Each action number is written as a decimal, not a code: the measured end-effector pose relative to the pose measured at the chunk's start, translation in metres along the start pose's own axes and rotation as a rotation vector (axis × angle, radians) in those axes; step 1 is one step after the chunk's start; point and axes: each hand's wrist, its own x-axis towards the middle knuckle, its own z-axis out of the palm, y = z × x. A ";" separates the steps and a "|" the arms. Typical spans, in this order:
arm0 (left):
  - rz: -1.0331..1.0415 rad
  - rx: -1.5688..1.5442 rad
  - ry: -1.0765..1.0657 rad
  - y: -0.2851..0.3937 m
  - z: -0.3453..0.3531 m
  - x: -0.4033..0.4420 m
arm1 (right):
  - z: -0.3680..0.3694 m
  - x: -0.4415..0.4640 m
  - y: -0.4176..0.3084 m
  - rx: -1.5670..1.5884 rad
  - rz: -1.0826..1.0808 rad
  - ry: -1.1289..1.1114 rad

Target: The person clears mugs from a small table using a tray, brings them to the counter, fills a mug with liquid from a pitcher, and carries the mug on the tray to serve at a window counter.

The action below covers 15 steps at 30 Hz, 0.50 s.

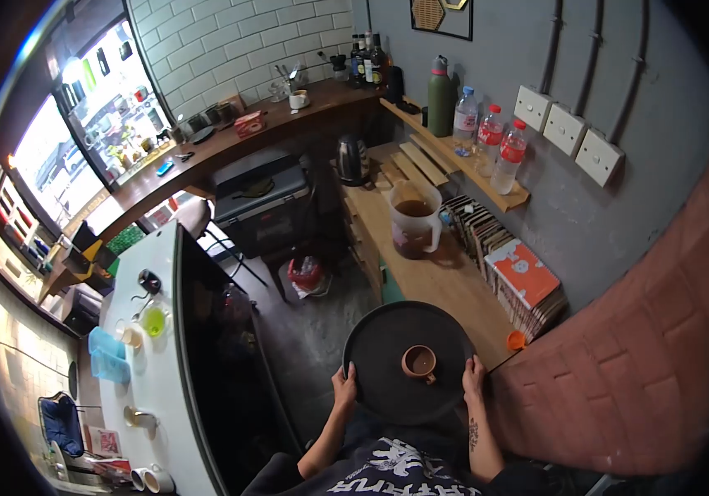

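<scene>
A round black tray (379, 339) is held level in front of my body. My left hand (343, 385) grips its left rim, and my right hand (473, 377) grips the right rim. On the tray, right of its middle, stands a small brown cup (418, 361) with its handle toward me. The cup's inside shows at least a little brown content; how full it is I cannot tell. Neither hand touches the cup.
Ahead on the wooden counter (462, 285) stand a large pitcher (415, 219) of brown liquid, a kettle (352, 160) and a row of records (486, 248). A white-topped counter (152, 264) holds blue containers (109, 357) at left. A red bag (306, 274) sits on the floor.
</scene>
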 end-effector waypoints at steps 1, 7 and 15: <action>-0.012 0.002 -0.011 -0.004 0.010 0.012 | 0.000 0.010 -0.003 -0.066 0.019 0.017; -0.119 -0.015 -0.086 -0.017 0.065 0.078 | -0.005 0.062 0.020 -0.221 0.043 0.163; -0.197 -0.007 -0.230 -0.021 0.130 0.163 | 0.007 0.101 0.009 -0.484 0.096 0.398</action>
